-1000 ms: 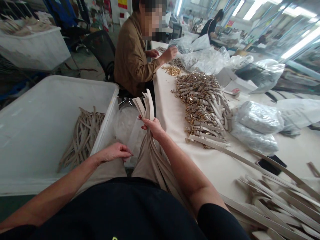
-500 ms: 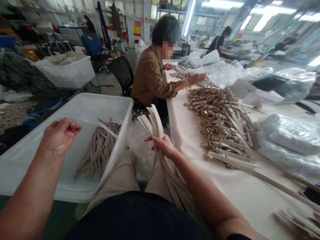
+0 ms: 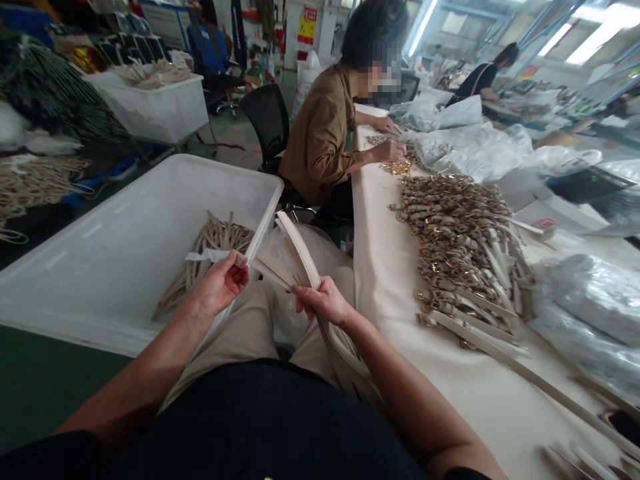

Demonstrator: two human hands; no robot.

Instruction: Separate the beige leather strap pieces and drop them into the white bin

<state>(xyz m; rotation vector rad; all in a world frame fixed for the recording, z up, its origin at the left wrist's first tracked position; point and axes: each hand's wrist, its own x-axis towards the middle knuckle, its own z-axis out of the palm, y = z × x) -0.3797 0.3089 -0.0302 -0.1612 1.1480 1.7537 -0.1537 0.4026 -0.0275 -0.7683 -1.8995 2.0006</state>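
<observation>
My left hand (image 3: 223, 283), near the white bin's right rim, pinches a thin, whitish translucent strip (image 3: 207, 255) that sticks out to the left. My right hand (image 3: 324, 301) is wrapped around a bundle of flat beige straps (image 3: 300, 250). Their upper ends fan out toward my left hand, and the lower lengths hang over my lap. Behind my left hand, a heap of similar straps (image 3: 213, 233) lies in the large white bin (image 3: 125, 220). The two hands are apart, with the strap ends between them.
On the cloth-covered table (image 3: 380, 267) to the right lies a pile of straps with gold-coloured buckles (image 3: 460, 233), beside clear plastic bags (image 3: 590, 293). A co-worker (image 3: 325, 133) in a brown top sits at the table's far side. Another white bin (image 3: 155, 107) stands behind.
My left hand has moved right, carrying the translucent strip closer to the strap ends. In my right hand the bundle has tilted left and its ends have spread. The view has shifted.
</observation>
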